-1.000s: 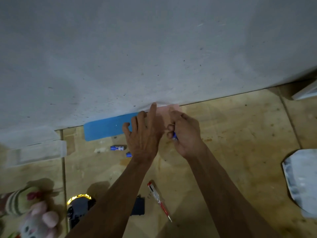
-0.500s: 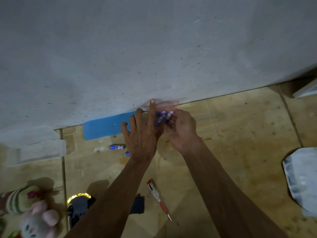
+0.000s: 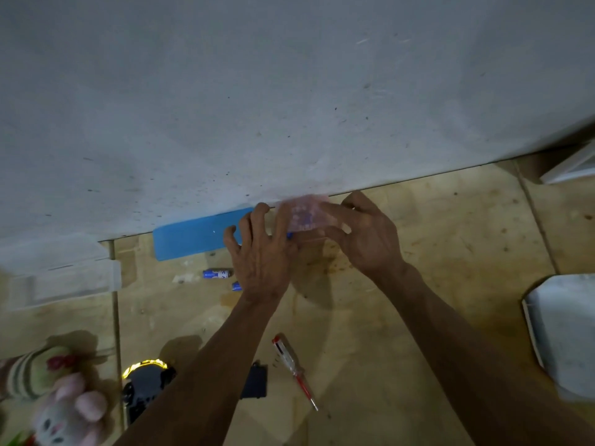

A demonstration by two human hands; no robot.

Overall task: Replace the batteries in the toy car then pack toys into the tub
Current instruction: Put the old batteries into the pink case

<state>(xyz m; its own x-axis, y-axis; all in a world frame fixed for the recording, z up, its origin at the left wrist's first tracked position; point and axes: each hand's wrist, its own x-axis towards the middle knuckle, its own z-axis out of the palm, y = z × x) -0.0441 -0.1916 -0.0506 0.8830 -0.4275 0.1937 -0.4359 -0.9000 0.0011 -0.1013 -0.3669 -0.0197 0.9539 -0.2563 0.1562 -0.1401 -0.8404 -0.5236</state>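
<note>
Both hands are raised together near the wall's foot. My left hand [image 3: 262,252] and my right hand [image 3: 367,239] hold a blurred pinkish pack of blue batteries [image 3: 306,214] between them. Two loose blue batteries [image 3: 217,273] lie on the wooden floor just left of my left wrist, one partly hidden by it. The toy car [image 3: 145,387], dark with a yellow rim, lies at the bottom left, half covered by my left forearm. Its black battery cover [image 3: 255,381] lies beside a red-handled screwdriver [image 3: 294,370].
A blue strip [image 3: 193,235] lies along the grey wall [image 3: 289,91]. Plush toys [image 3: 58,400] sit at the bottom left corner. A white tub [image 3: 566,333] stands at the right edge. A translucent container [image 3: 64,278] sits at the left.
My right hand has moved right and away from my left, pulling the battery pack up between the two hands; the pack now looks smeared by motion.
</note>
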